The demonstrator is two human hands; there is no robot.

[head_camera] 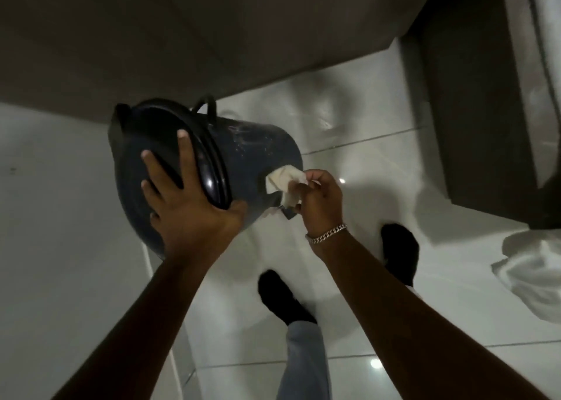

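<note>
A dark blue pedal bin (258, 147) is tipped toward me on the glossy white floor, its black lid (164, 144) facing me. My left hand (182, 199) lies on the lid with fingers spread straight and the thumb against the bin's rim. My right hand (321, 199), with a chain bracelet on the wrist, pinches a crumpled white tissue (285, 184) against the bin's lower side, near the pedal (288, 213).
A dark cabinet (182, 35) stands behind the bin and another dark unit (473, 96) is at the right. A white cloth (534, 272) lies on the floor at the right edge. My two dark shoes (282, 299) stand on the tiles below the bin.
</note>
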